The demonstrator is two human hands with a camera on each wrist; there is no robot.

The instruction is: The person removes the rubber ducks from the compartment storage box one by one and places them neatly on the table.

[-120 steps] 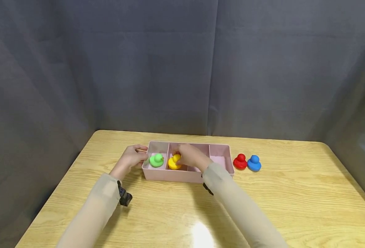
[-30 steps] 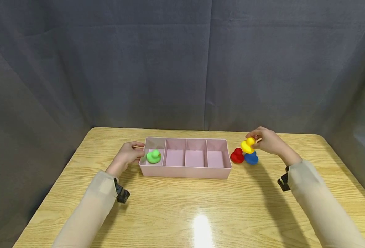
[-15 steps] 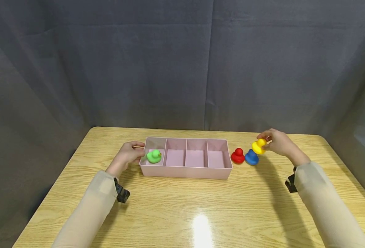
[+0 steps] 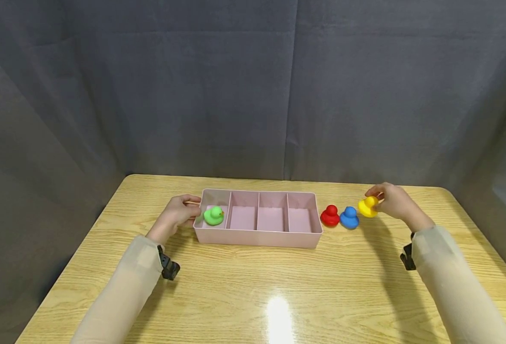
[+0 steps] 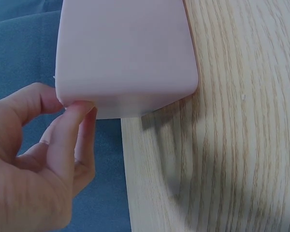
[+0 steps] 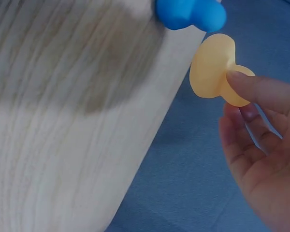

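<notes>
The right hand [image 4: 392, 200] has carried the yellow duck [image 4: 368, 206] out of the pink tray [image 4: 257, 237] and lowered it to the worktop [image 4: 279, 286], at the far end of the row past the blue duck [image 4: 349, 218] and red duck [image 4: 330, 216]. Its fingertips [image 6: 246, 84] still pinch the duck, so it is not yet let go; whether the base already rests on the wood cannot be told. The left hand [image 4: 176, 216] keeps gripping the tray's end wall, beside the green duck [image 4: 214, 216] in the nearest compartment. The emptying looks nearly done, one duck left.
</notes>
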